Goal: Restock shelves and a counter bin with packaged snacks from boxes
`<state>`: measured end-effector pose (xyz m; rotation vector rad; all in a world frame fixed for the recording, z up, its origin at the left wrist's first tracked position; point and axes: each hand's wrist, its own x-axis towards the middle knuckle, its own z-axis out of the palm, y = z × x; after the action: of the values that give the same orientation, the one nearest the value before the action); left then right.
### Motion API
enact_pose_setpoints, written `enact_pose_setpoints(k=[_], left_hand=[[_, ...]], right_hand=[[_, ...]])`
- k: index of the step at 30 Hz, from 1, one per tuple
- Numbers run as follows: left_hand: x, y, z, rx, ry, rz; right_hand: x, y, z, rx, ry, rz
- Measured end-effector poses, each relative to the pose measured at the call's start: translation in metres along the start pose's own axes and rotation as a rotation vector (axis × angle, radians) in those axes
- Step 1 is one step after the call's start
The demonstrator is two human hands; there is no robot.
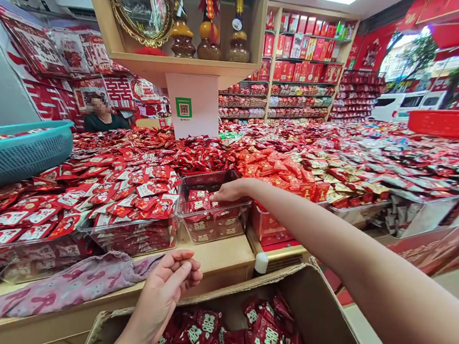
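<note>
My right hand (230,189) reaches into a clear plastic bin (211,227). Its fingers are closed together at the edge of a small red packet (199,201) printed with pale double-happiness characters; the fingertips are partly hidden. A low layer of similar packets lies in that bin. My left hand (168,283) hovers above the near left edge of an open cardboard box (345,321), fingers curled, thumb against them, with nothing visible inside. Dark red packets (265,334) with the same characters lie loose in the box below.
Bins heaped with red packets (128,194) flank the clear bin. A pink patterned cloth (73,287) lies along the counter edge. A teal basket (22,150) stands left, a red basin (452,122) far right. A display cabinet (183,67) overhangs the counter; a person (104,118) sits behind.
</note>
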<state>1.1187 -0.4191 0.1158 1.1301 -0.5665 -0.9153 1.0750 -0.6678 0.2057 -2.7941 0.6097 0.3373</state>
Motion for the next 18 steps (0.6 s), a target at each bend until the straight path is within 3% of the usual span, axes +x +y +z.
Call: enact_pose_setpoints(k=[6,15,18], left_hand=[[0.0000,-0.0008,0.0008,0.000,0.009,-0.008],[0.0005,-0.0002,-0.0005,0.010,-0.007,-0.039],[0.0006,0.0010,-0.0001,0.014,-0.004,-0.044]], right_hand=[[0.0112,-0.0028,0.0089,0.067,-0.154,0.077],[0.0064,-0.0056,0.0098,0.278,-0.302,0.192],[0.0050,-0.0073,0.0081,0.245,-0.293,0.180]])
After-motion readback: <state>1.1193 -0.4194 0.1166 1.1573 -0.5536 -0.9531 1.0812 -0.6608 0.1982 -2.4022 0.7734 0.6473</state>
